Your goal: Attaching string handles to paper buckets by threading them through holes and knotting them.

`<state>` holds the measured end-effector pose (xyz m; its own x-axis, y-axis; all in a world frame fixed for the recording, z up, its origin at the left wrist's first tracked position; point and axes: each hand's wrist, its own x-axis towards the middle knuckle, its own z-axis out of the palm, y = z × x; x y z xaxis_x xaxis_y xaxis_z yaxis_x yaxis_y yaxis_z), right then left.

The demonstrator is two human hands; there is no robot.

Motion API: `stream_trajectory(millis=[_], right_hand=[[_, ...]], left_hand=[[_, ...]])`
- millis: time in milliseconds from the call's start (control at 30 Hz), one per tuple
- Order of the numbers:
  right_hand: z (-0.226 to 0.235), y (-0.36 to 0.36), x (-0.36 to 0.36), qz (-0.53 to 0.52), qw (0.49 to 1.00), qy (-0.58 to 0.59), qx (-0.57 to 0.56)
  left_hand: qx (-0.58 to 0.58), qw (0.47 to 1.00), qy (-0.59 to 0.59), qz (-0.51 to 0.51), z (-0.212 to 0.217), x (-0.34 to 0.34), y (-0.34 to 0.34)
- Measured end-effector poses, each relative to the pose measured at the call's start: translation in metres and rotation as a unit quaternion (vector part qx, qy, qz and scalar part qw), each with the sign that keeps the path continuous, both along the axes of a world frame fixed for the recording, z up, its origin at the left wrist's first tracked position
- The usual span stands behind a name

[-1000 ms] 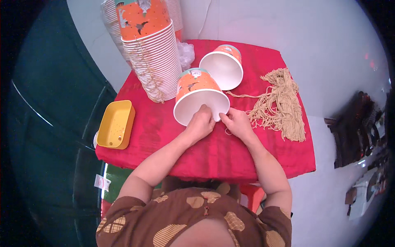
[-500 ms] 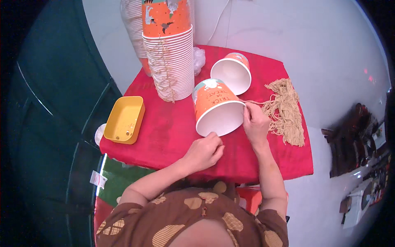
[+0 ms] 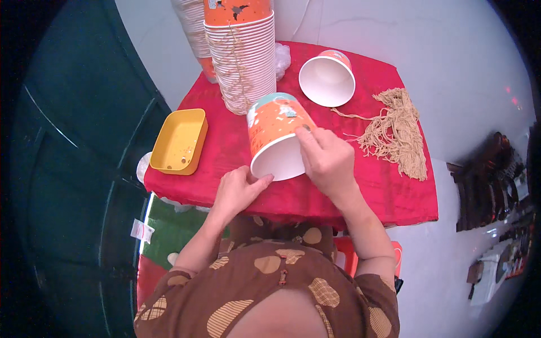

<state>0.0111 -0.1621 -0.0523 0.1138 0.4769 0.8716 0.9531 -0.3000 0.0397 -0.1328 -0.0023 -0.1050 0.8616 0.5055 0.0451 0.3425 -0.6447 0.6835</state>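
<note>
Both hands' grip [image 3: 324,158] on smooth paper cup [image 3: 276,127]

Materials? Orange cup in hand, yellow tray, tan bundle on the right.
Orange cup: likely paper, matte white inside with a rolled rim, printed outside. Yellow tray: probably moulded plastic, smooth with rounded corners and a slight sheen. Tan bundle: looks like fibrous twine or jute, loose frayed strands.

We see an orange paper cup [image 3: 276,132] with a teal base band, small printed figures and a white inside at centre frame, on a red tablecloth [image 3: 394,191]; a yellow tray [image 3: 179,141] at left; tan string bundle [image 3: 397,129] at right; our brown blouse [image 3: 270,298] with tan leaf patches below
</note>
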Motion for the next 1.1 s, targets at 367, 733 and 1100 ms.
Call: stream_trajectory(millis=[367, 733, 1100], right_hand=[[-0.011, -0.028, -0.034, 0.082, 0.987, 0.130, 0.052], [-0.072, -0.062, -0.065, 0.066, 0.947, 0.311, -0.038], [-0.095, -0.047, -0.078, 0.042, 0.798, 0.597, 0.063]], left_hand=[[-0.227, 0.969, -0.097, 0.017, -0.037, 0.013, 0.008], [-0.527, 0.825, -0.203, 0.020, 0.014, 0.014, -0.028], [-0.638, 0.744, -0.177, -0.094, 0.021, -0.008, -0.052]])
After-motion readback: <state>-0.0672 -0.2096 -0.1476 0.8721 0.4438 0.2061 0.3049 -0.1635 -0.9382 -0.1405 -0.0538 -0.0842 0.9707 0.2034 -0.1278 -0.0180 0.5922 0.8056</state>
